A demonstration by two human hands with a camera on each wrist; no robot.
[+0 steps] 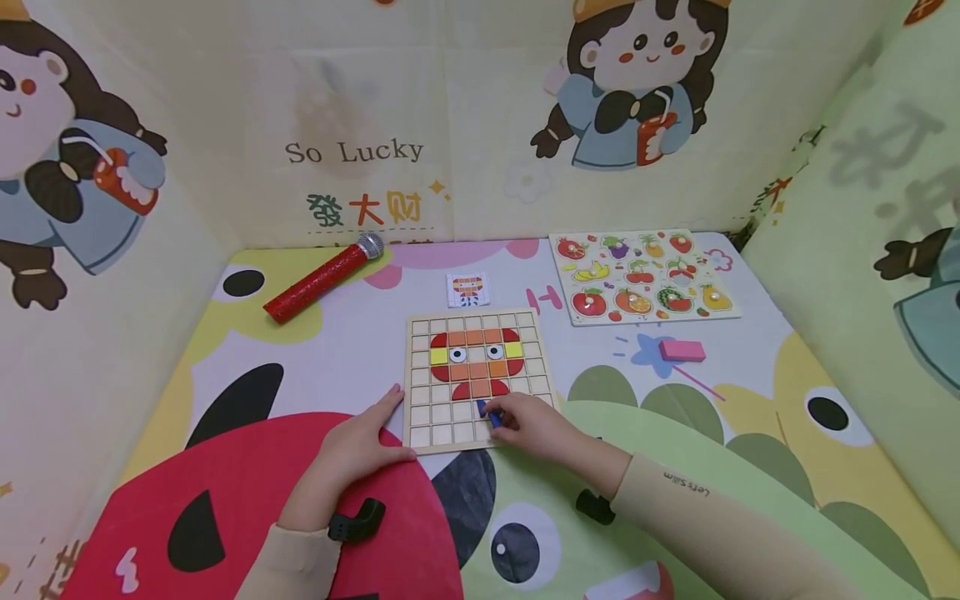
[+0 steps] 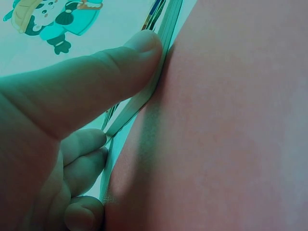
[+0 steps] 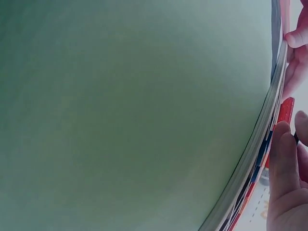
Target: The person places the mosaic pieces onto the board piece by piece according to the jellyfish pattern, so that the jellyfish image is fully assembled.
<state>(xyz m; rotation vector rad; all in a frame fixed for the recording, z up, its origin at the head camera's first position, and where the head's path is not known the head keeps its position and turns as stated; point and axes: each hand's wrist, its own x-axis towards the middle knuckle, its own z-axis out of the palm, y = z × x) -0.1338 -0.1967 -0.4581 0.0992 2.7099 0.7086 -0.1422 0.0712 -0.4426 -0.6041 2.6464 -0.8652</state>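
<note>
A square wooden grid board (image 1: pixel 442 435) lies on the table, with red, orange and yellow tiles and two eye tiles forming a face-like pattern. My left hand (image 1: pixel 352 450) rests at its left edge, fingers stretched along the side and thumb (image 2: pixel 144 45) against the near edge. Over the board's lower right squares, my right hand (image 1: pixel 536 423) pinches a small blue tile (image 1: pixel 495 419). Another blue tile (image 1: pixel 482 408) shows just left of those fingertips. In the right wrist view, blue tiles (image 3: pixel 261 148) show along the board, beside the right fingers (image 3: pixel 285 159).
Behind the board lies a small pattern card (image 1: pixel 468 289) with a similar design. A red microphone (image 1: pixel 318 282) is at the back left. To the right are a fruit puzzle board (image 1: pixel 645 277) and a pink block (image 1: pixel 682 351). Printed cloth covers the table and walls.
</note>
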